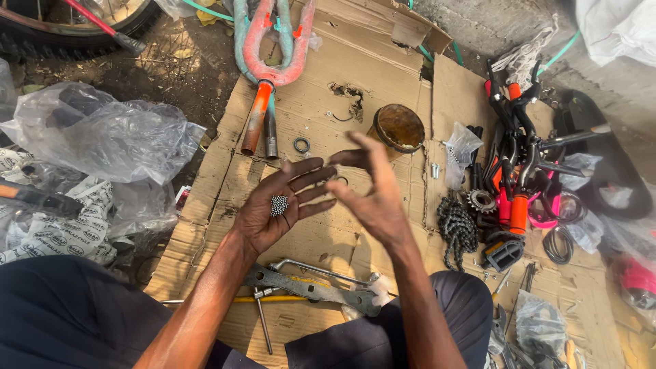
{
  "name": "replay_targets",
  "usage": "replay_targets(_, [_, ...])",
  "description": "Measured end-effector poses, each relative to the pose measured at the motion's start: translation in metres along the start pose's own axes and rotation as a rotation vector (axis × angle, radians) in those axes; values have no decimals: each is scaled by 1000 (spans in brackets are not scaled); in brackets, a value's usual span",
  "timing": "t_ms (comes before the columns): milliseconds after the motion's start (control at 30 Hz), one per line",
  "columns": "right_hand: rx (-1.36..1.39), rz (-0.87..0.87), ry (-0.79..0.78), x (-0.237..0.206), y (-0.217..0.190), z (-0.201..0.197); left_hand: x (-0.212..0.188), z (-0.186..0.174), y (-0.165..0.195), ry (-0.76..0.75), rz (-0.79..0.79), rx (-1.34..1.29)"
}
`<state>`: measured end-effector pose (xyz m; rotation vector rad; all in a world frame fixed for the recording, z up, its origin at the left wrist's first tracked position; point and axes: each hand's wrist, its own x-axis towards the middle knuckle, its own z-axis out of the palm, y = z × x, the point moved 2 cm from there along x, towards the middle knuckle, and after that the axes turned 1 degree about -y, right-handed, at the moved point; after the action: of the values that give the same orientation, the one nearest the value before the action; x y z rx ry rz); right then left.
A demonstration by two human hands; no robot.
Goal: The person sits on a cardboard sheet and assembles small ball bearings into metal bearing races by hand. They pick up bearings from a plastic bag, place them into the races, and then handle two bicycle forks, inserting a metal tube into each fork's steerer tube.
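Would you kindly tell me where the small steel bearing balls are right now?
In the head view, the small steel bearing balls lie heaped in the upturned palm of the left hand, left of the right hand.

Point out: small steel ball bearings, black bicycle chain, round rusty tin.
small steel ball bearings [278, 205], head view, middle of the pile
black bicycle chain [456, 229], head view, middle of the heap
round rusty tin [400, 127], head view, lid centre

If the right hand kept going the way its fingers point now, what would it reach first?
The right hand points up and left, fingers spread beside the left hand cupping small steel balls. Straight on, it would likely meet the open tin on the cardboard; depth is unclear.
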<state>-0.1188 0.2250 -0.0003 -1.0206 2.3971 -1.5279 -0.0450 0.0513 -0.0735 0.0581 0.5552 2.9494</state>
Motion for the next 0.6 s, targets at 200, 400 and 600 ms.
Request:
replay_targets(200, [-51,13,19,-6,-43,22,0,0,-3,32,38,182])
replay_targets(400, [-437,603,199,-37,-14,31,2,-13,9,126,146,-8])
replay_targets(600, [-732,4,203,-71,-17,58,0,-19,8,166,177,-93])
